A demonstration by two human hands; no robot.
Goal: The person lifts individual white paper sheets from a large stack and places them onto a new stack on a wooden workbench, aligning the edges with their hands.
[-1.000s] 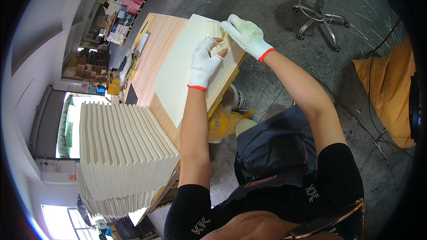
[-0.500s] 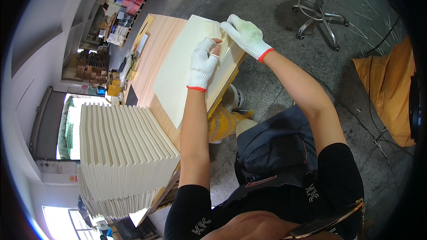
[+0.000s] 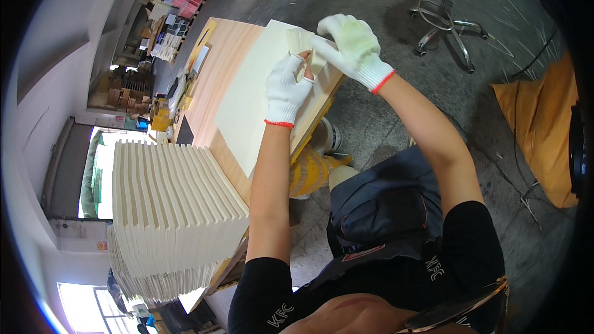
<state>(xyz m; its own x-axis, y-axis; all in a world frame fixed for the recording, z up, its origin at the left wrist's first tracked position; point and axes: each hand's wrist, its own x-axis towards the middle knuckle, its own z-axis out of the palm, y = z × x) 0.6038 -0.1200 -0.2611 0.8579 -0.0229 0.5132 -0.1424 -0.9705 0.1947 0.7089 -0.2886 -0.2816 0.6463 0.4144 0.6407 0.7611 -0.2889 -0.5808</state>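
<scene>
A stack of large cream paper sheets (image 3: 246, 99) lies on a wooden table, its near right corner bent up into a curl (image 3: 298, 39). My left hand (image 3: 288, 89), in a white knit glove with bare fingertips and a red cuff, rests over the sheets' right edge. Its thumb and finger close on the bent sheets. My right hand (image 3: 354, 46), gloved in white with a greenish patch, is just right of that corner. Its thumb points left toward the curled edge, apart from the bent fingers; whether it touches paper is hard to tell.
A tall stack of folded cream sheets (image 3: 173, 210) stands at the table's left end. The wooden tabletop (image 3: 216, 40) carries a dark flat piece (image 3: 184, 132). Beneath the edge are a white bucket (image 3: 325, 136) and a yellow-taped bundle (image 3: 312, 170). A wheeled stool (image 3: 444, 12) stands beyond.
My right hand has shifted slightly right, away from the corner, and its thumb has spread from the fingers. My left hand stays at the sheets' edge, moved a little to the right.
</scene>
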